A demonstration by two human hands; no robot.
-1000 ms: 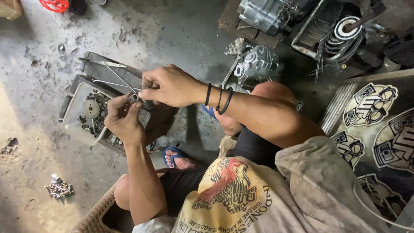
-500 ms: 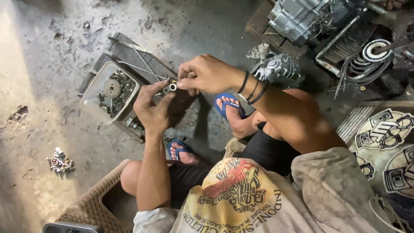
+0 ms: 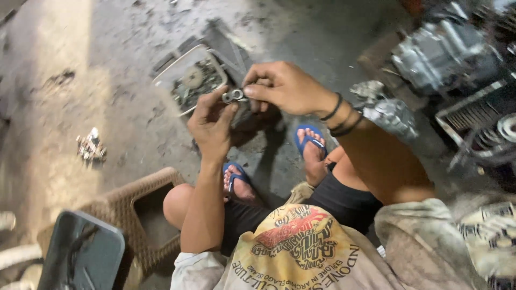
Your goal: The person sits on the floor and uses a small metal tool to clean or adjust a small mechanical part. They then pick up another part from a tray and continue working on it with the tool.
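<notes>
Both hands meet over a small metal part (image 3: 234,96), held just above the tray (image 3: 161,80) of greasy gears on the concrete floor (image 3: 123,118). The left hand (image 3: 212,124) cups the part from below, fingers half curled and thumb up against it, seemingly to steady it. The right hand (image 3: 282,87) comes in from above the tray's near corner, fingertips pinched tight on the part's end, probably to turn or fit it; the blur hides the exact grip. Keeping it over the tray likely means anything dropped lands among the other pieces. Right of the tray lie engine casings (image 3: 389,115). Nearer the person than the tray stand a woven brown stool (image 3: 134,196) and a dark grey-green lid (image 3: 80,258). No clear package or sign shows.
</notes>
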